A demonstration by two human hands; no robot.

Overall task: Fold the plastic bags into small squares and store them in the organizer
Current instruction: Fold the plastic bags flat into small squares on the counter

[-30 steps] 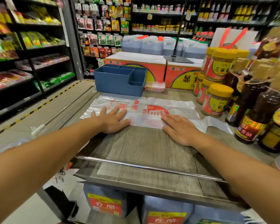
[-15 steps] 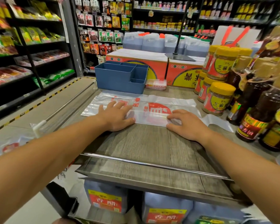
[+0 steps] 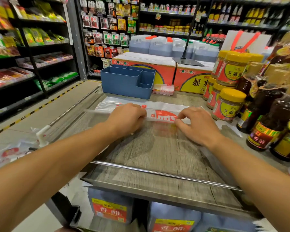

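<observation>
A clear plastic bag (image 3: pixel 159 113) with red print lies across the wooden shelf top (image 3: pixel 157 151). Its near edge is lifted off the wood. My left hand (image 3: pixel 127 119) pinches that edge on the left, and my right hand (image 3: pixel 196 124) pinches it on the right, fingers curled. The blue organizer (image 3: pixel 124 84) with several compartments stands behind the bag, apart from both hands. Beside it lies a small folded stack of bags (image 3: pixel 163 89).
Yellow-lidded jars (image 3: pixel 228 104) and dark sauce bottles (image 3: pixel 266 118) crowd the right side. Red cartons (image 3: pixel 191 77) stand behind the organizer. A metal rail (image 3: pixel 157 173) runs along the near edge. More plastic bags (image 3: pixel 8 151) lie at the lower left. Store shelves surround the aisle.
Both hands went from lying flat on the bag to gripping its near edge and lifting it up and away from me. The bag now looks narrower.
</observation>
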